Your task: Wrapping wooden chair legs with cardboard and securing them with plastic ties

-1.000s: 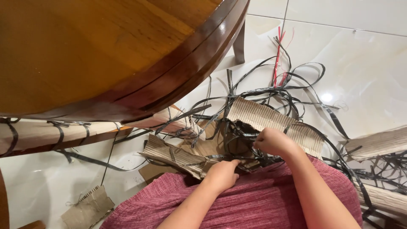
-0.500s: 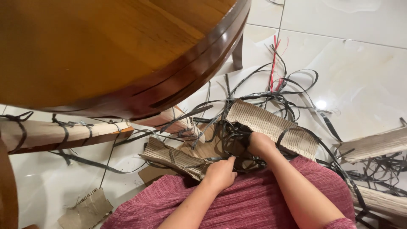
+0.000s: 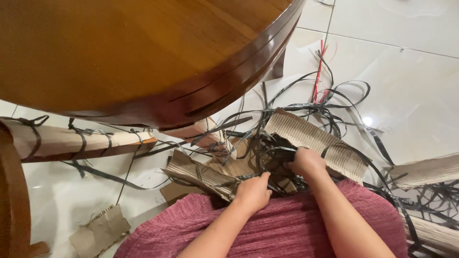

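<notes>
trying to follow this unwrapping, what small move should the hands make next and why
Probably pull the right hand back to draw the black straps off the corrugated cardboard, while the left hand pins that cardboard down. The straps are bunched under the right hand and tangled across the cardboard, so neither looks free yet.

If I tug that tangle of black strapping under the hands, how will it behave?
The black strapping is probably floppy and springy: it lies in loose loops. It likely snags, being laced through the corrugated cardboard that the right hand and left hand grip, dragging it along.
</notes>
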